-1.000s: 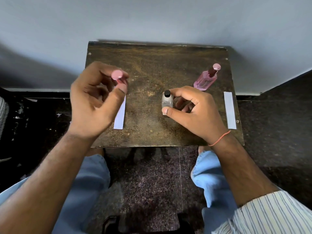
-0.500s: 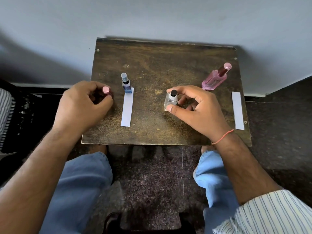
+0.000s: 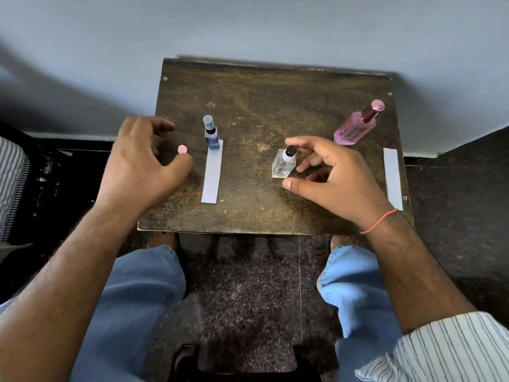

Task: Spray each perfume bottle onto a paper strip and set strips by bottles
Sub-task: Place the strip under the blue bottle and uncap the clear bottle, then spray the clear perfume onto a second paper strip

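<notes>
Head view: two white paper strips [image 3: 212, 172] laid by bottles; small clear square bottle [image 3: 284, 164] lacking one; right hand [image 3: 333, 177] and left hand [image 3: 140, 166] fingers loosely spread, empty.

I look down on the dark wooden table [image 3: 275, 86], and place the rest from the clear bottle [image 3: 283, 164] standing near its middle. My right hand [image 3: 330, 177] arches just right of that bottle, fingers loosely spread around it; I think none quite touches the glass. Left of the bottle lies a paper strip [image 3: 212, 172], its far end touching the blue bottle [image 3: 211, 133]. Further left, my left hand [image 3: 140, 166] hovers with curled fingers beside a pink cap [image 3: 182, 149]. Far right stands the pink bottle [image 3: 358, 124], a second strip [image 3: 393, 179] nearer me.
</notes>
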### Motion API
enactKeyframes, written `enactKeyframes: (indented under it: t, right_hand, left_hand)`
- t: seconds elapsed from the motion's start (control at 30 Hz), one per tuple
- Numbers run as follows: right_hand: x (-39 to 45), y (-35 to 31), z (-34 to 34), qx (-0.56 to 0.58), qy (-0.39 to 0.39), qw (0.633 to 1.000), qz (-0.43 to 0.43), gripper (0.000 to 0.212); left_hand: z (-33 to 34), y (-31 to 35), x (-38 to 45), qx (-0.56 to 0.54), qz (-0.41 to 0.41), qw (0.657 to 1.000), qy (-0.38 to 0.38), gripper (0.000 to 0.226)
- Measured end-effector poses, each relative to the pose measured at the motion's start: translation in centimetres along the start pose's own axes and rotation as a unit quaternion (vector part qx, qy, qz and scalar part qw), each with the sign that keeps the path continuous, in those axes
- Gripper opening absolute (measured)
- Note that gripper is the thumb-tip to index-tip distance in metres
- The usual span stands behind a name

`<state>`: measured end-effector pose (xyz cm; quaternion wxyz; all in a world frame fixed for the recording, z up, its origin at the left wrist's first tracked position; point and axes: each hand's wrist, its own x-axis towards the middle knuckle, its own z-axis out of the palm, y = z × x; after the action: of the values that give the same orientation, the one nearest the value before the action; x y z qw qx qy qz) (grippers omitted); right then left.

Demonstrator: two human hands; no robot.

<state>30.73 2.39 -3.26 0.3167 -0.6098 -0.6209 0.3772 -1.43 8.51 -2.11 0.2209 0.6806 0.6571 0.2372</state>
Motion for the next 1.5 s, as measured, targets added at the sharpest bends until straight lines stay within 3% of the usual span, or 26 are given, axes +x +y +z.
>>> enactKeyframes:
  t: [0.1,0.2,0.23,0.37,0.57,0.73,0.83,0.9,1.0,1.13,1.5]
  right_hand:
    - [-0.4,0.1,-0.7,-0.013,0.002,1.000,-0.002,0.057]
    - [-0.9,0.5,-1.6,-0.054,0.006,0.998,-0.010,0.042]
    - [-1.1,0.7,-2.1,-0.071,0.008,0.997,-0.008,0.038]
    - [-2.0,1.5,-4.3,-0.109,0.047,0.992,0.034,0.021]
    - [-3.5,3.4,-8.3,-0.148,0.170,0.966,0.127,0.030]
    - [-4.2,5.2,-11.0,-0.204,0.150,0.933,0.255,0.067]
    - [-4.4,6.3,-11.9,-0.120,0.146,0.932,0.310,0.070]
    - [-4.4,7.0,-12.2,-0.027,0.157,0.930,0.331,0.051]
    - [-4.4,7.5,-12.6,-0.003,0.187,0.931,0.314,0.031]
    - [-3.8,5.8,-12.2,0.041,0.227,0.941,0.248,0.040]
    - [-1.4,0.5,-8.2,0.230,0.112,0.962,0.094,0.040]
  left_hand:
    - [0.0,0.5,0.1,-0.038,0.014,0.997,0.060,0.043]
    - [0.0,1.7,-0.4,-0.087,0.079,0.984,0.135,0.009]
    - [0.3,2.0,-0.6,-0.110,0.105,0.978,0.141,0.011]
    - [1.9,3.7,-1.6,-0.140,0.197,0.966,0.086,0.054]
    - [3.5,5.9,-2.3,-0.174,0.255,0.951,0.023,0.058]
    - [4.2,6.9,-2.4,-0.197,0.262,0.945,0.005,0.055]
    - [4.5,7.0,-2.4,-0.197,0.263,0.944,-0.010,0.054]
    - [4.7,7.1,-2.4,-0.197,0.262,0.945,-0.015,0.054]
    - [4.9,7.1,-2.3,-0.207,0.254,0.945,-0.017,0.054]
    - [4.8,7.2,-2.4,-0.231,0.240,0.942,-0.027,0.051]
    - [4.6,7.0,-2.2,-0.345,0.173,0.902,-0.192,0.044]
